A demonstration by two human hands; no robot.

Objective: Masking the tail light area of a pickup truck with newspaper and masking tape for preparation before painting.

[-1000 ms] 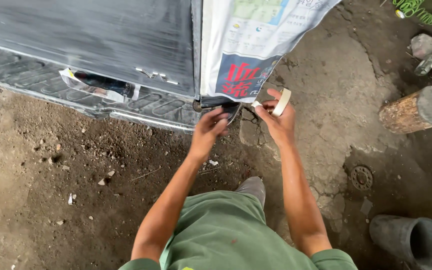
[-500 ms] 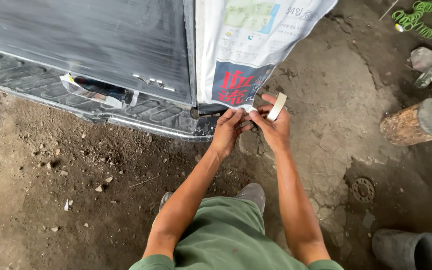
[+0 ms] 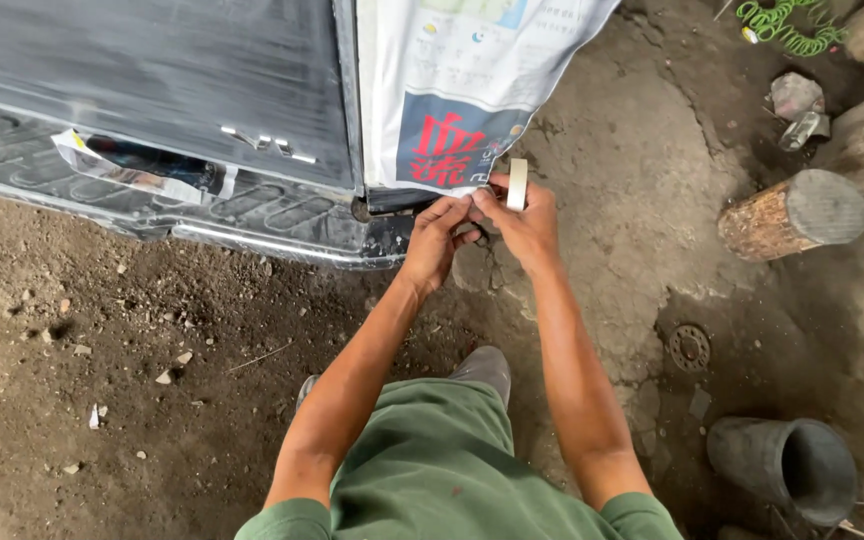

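Hands: your left hand (image 3: pixel 439 232) is pinching the newspaper (image 3: pixel 452 90) edge; your right hand (image 3: pixel 520 218) is gripping the tape roll (image 3: pixel 517 184).
Risk: tape is likely lifting off the dusty panel (image 3: pixel 152 80).

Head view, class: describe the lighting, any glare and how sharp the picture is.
Head view: soft, even daylight with only faint shadows; a pale sheen on the dark vehicle panel; both hands, left hand and right hand with the tape roll, look sharp; the newspaper is bright.
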